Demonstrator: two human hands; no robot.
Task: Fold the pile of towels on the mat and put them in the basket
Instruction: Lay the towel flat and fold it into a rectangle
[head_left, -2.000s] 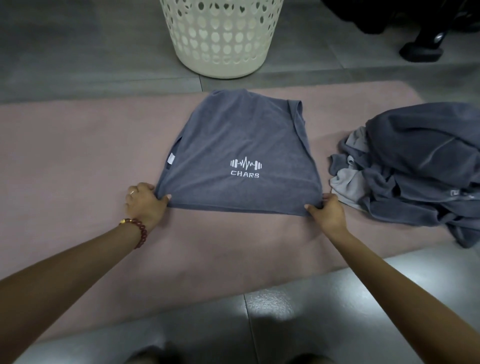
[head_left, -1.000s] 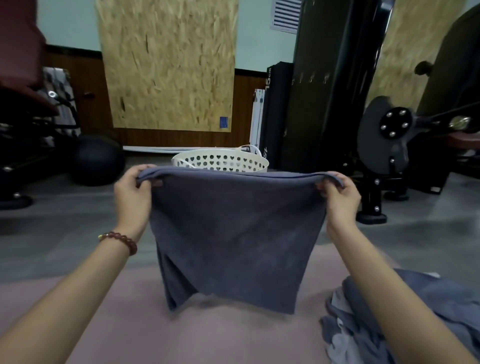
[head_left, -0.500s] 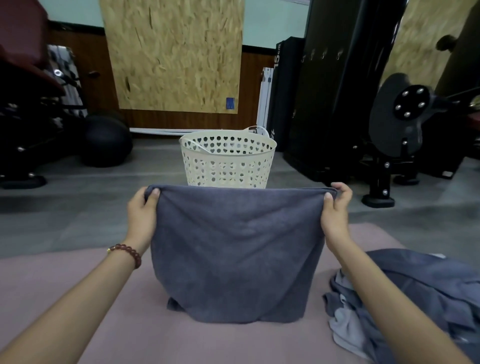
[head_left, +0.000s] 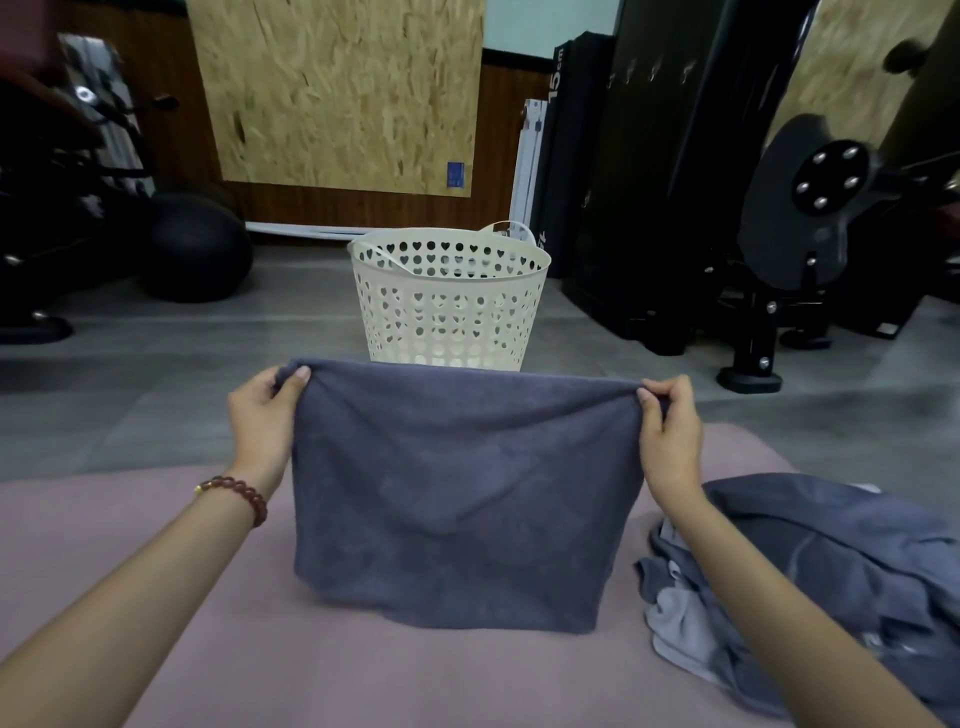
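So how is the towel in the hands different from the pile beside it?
The towel hangs flat and smooth, gripped at its top corners by the left hand and right hand; the pile lies crumpled on the mat. The towel is one dark grey piece; the pile mixes dark and lighter grey cloth. Both are grey.

towel: grey, hanging from the fingers, lower edge on mat
pile: crumpled, right of fingers
basket: cream, upright, beyond fingers
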